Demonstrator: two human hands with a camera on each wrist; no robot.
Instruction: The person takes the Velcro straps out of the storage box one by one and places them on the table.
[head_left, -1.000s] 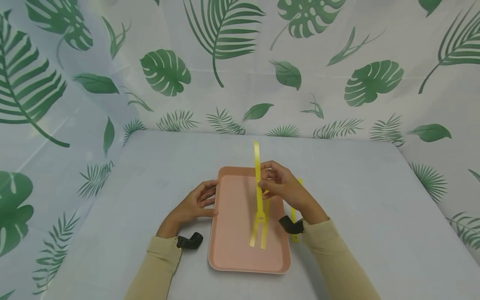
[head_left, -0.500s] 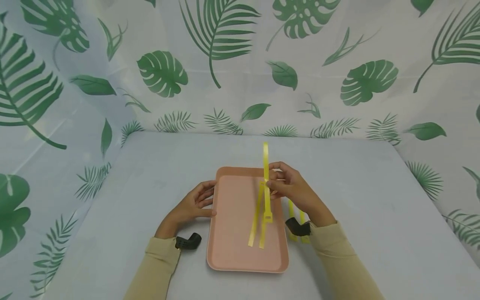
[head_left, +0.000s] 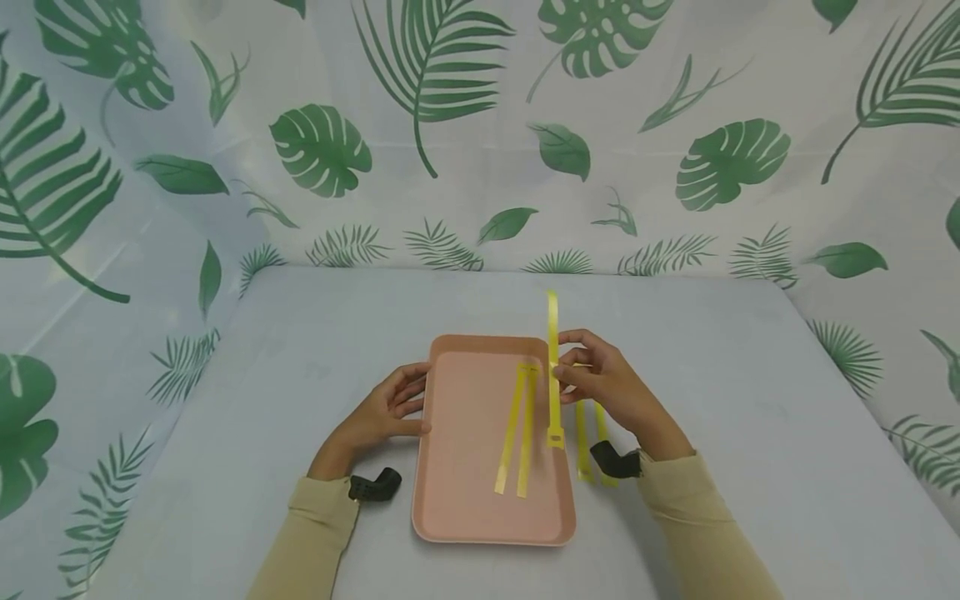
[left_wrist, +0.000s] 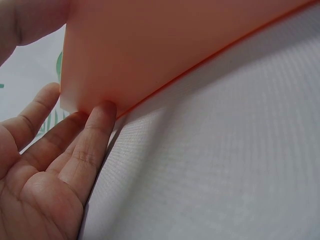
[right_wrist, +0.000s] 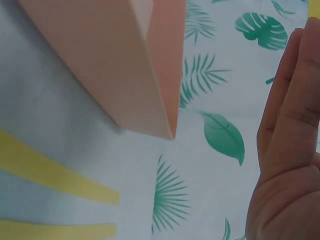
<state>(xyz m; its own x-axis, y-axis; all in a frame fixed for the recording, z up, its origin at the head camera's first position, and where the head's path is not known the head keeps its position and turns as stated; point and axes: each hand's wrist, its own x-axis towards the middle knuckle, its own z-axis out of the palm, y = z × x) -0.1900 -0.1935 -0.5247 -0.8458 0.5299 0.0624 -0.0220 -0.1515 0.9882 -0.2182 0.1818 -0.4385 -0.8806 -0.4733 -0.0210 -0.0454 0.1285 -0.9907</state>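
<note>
In the head view, my right hand [head_left: 600,379] pinches a yellow cable tie [head_left: 554,400] between thumb and fingers. It stands upright over the tray's right rim, slotted end down. Two more yellow cable ties [head_left: 507,433] lie side by side in the pink tray [head_left: 465,525]. My left hand [head_left: 382,408] rests against the tray's left side, fingers extended. In the left wrist view, fingertips [left_wrist: 104,110] touch the tray's outer wall [left_wrist: 150,50]. The right wrist view shows part of the right hand [right_wrist: 290,130]; its pinch is out of frame.
Yellow cable ties [head_left: 582,442] lie on the white table [head_left: 360,317] right of the tray, partly hidden by the right hand and wrist. Black wrist cameras [head_left: 375,485] sit on both cuffs. A leaf-patterned cloth [head_left: 465,192] stands behind the table.
My right hand has moved right with the held cable tie, from over the tray's middle to its right rim. The two ties in the tray are now uncovered. The left hand stays put.
</note>
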